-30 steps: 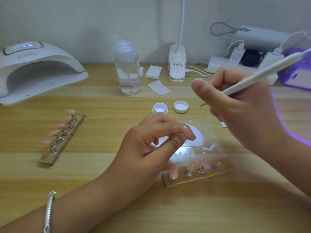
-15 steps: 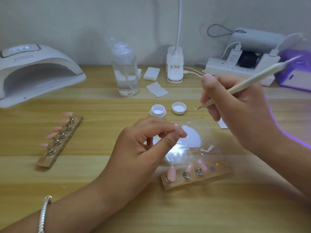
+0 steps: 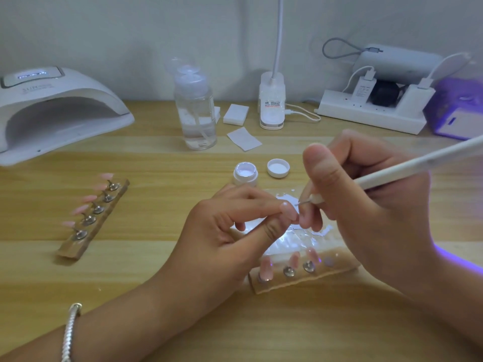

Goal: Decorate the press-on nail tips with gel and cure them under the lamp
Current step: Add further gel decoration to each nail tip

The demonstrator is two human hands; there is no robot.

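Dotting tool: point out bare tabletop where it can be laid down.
Bare wood lies between the left nail holder and the left hand, and along the near edge in front of the near nail holder. Crowded: around the gel pot, its lid and the smeared film, where the right hand works the dotting tool; the back right by the power strip.

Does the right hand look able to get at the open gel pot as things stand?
Probably yes: the gel pot stands uncovered close to the right hand, with nothing over its mouth.
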